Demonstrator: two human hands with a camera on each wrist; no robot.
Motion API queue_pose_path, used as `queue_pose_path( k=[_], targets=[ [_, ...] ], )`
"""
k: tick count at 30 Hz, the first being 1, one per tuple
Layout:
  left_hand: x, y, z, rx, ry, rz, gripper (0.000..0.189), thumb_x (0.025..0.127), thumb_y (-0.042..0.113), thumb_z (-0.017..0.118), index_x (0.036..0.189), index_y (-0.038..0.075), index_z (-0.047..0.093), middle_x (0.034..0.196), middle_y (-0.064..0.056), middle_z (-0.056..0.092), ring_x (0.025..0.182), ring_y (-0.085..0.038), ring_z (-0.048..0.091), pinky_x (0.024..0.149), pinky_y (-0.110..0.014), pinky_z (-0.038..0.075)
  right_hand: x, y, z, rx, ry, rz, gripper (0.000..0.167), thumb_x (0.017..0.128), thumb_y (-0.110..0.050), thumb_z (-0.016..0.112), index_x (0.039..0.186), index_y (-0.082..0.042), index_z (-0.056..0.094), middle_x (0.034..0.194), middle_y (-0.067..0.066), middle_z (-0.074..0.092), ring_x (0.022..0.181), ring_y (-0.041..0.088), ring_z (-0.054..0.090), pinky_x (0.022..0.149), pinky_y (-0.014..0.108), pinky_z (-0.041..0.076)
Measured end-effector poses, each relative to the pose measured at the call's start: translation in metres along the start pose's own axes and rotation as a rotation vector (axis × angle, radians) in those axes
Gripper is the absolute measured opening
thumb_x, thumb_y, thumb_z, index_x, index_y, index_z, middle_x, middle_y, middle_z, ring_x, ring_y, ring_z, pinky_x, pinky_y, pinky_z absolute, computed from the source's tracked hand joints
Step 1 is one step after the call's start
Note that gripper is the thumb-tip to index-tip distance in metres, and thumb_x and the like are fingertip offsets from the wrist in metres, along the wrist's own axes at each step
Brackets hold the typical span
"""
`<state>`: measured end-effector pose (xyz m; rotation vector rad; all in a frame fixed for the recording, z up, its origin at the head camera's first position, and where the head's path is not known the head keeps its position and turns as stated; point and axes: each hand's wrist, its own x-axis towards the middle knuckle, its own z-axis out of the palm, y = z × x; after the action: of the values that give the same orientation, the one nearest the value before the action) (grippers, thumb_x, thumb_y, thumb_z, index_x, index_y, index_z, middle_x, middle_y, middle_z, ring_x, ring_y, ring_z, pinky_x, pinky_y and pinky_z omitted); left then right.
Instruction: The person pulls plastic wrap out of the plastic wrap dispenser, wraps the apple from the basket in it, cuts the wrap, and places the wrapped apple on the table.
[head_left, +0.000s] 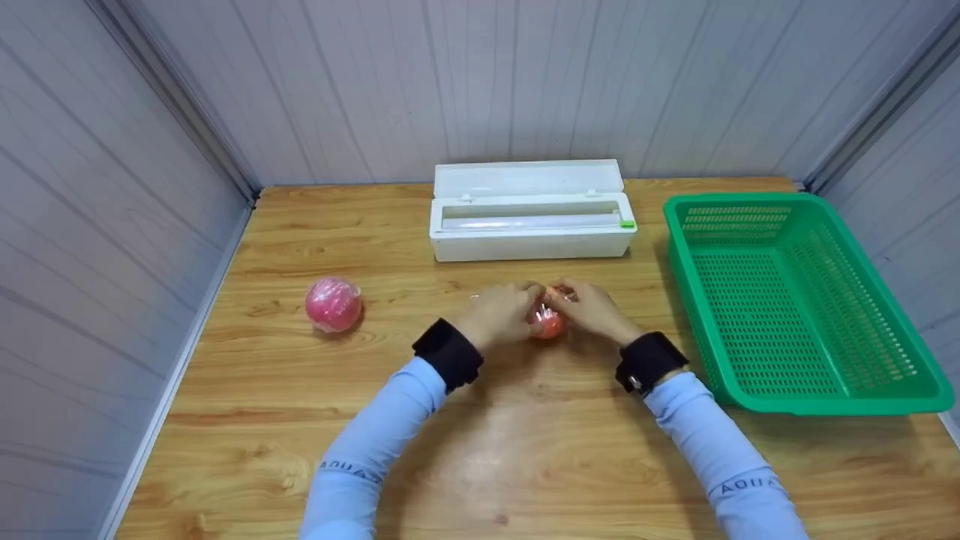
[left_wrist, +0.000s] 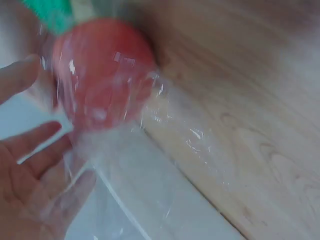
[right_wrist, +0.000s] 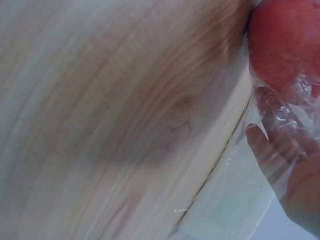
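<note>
A red-orange ball (head_left: 550, 324) sits on the wooden table between both hands, draped in clear cling film. My left hand (head_left: 499, 311) is at its left side, thumb low by the ball and fingers curving over the top. From the other side my right hand (head_left: 596, 309) bends its fingers in at the ball's upper right. The left wrist view shows loose cling film (left_wrist: 195, 135) trailing off the ball and across the left fingers. Crinkled film (right_wrist: 287, 117) also lies over the right fingers in the right wrist view, just under the ball (right_wrist: 285, 45).
Behind the hands stands a white box (head_left: 532, 247) with its lid up and a film roll (head_left: 532, 223) inside. A pink ball wrapped in film (head_left: 333, 304) rests at the left. A green basket (head_left: 840, 405) occupies the right side. Panel walls enclose the table.
</note>
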<state>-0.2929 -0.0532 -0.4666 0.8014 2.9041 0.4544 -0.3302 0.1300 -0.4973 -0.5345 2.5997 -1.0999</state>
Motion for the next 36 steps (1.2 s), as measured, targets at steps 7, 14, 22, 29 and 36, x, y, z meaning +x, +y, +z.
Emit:
queue_pose_path(
  k=[7,14,22,29,36],
  targets=[
    [0.000,0.002,0.020,0.028,0.036,-0.038,0.078,0.075,0.036,0.073,0.138,0.005,0.038,0.142,-0.016,0.038,0.121,-0.032,0.048,0.101,-0.040,0.041,0.001,0.004,-0.001,-0.006,-0.009,0.028,0.059,0.090,-0.052,0.046,0.128,-0.007,0.052,0.126,0.016,0.055,0.117,0.033,0.051,0.099,0.048,0.040],
    [0.005,-0.003,0.031,-0.088,0.073,-0.087,0.076,0.072,0.034,0.076,0.136,0.010,0.041,0.138,-0.012,0.044,0.120,-0.028,0.049,0.099,-0.041,0.043,-0.017,0.001,-0.004,0.073,0.211,0.010,0.050,0.091,-0.037,0.052,0.128,-0.003,0.050,0.129,0.021,0.051,0.119,0.035,0.048,0.102,0.049,0.036],
    [0.003,-0.011,0.033,-0.207,0.133,-0.109,0.079,0.067,0.034,0.079,0.133,0.008,0.043,0.130,-0.011,0.051,0.112,-0.028,0.054,0.096,-0.039,0.045,-0.078,-0.010,0.015,0.270,0.513,-0.125,0.017,0.087,-0.009,0.060,0.095,0.005,0.065,0.094,0.019,0.066,0.086,0.024,0.061,0.080,0.025,0.050],
    [-0.002,-0.014,0.030,-0.276,0.209,-0.153,0.078,0.065,0.034,0.080,0.129,0.004,0.048,0.122,-0.011,0.058,0.109,-0.026,0.056,0.093,-0.037,0.046,-0.095,0.003,0.043,0.500,-0.081,0.171,0.041,0.091,-0.019,0.054,0.121,0.009,0.052,0.118,0.025,0.057,0.105,0.032,0.058,0.090,0.036,0.049],
    [-0.009,-0.001,0.013,-0.318,0.266,-0.095,0.076,0.065,0.029,0.081,0.128,0.001,0.048,0.121,-0.014,0.058,0.108,-0.026,0.057,0.094,-0.036,0.046,-0.063,-0.005,0.035,1.110,-0.085,0.278,0.072,0.089,-0.025,0.058,0.141,0.005,0.017,0.143,0.025,0.028,0.131,0.039,0.033,0.107,0.045,0.032]
  ],
)
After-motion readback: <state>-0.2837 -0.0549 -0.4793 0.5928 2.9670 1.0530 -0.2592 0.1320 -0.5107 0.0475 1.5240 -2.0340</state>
